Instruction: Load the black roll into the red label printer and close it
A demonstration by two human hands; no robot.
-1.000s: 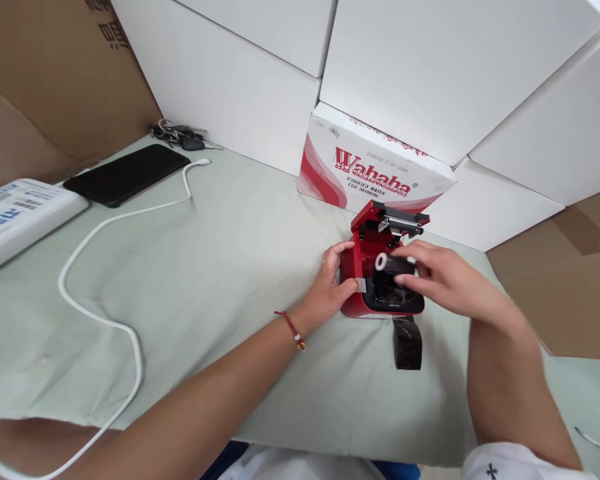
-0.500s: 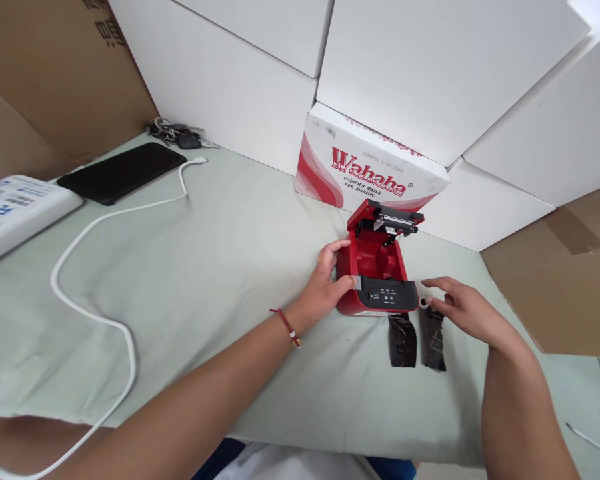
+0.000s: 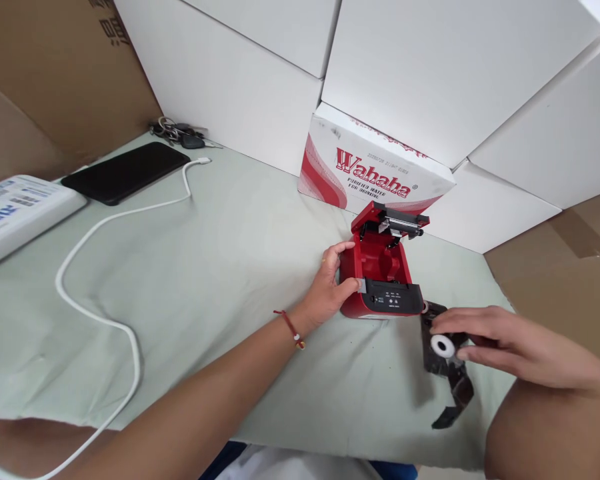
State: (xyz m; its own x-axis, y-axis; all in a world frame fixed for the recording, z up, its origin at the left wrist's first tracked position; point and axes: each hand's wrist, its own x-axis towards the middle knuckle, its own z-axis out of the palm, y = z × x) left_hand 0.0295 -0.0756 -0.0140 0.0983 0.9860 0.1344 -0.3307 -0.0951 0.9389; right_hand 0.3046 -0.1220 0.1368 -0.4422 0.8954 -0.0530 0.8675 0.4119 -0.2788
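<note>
My left hand (image 3: 333, 283) is closed on the left side of a small red printer (image 3: 353, 305), thumb on the grey tab by its black front panel. The printer's lid (image 3: 395, 220) stands raised, baring a red compartment (image 3: 377, 261) with no roll visible in it. Right of the printer, my right hand (image 3: 485, 340) pinches a small roll (image 3: 443, 346) with a white ring-shaped end. A dark glossy strip (image 3: 460, 390) trails from it toward the front of the table. Partly hidden under that roll and my fingers lies another dark roll (image 3: 429, 333), beside the printer's front right corner.
Behind the printer a white and red Wahaha carton (image 3: 375, 167) leans against white panels. At the left are a black phone (image 3: 125, 172), a white box (image 3: 25, 213), keys (image 3: 180, 133) and a long white cable (image 3: 130, 327). Brown cardboard (image 3: 560, 280) stands at the right.
My right hand carried a dark roll out of the printer and set it down at the right. It then picked up the other roll from in front of the printer. My left hand stayed put.
</note>
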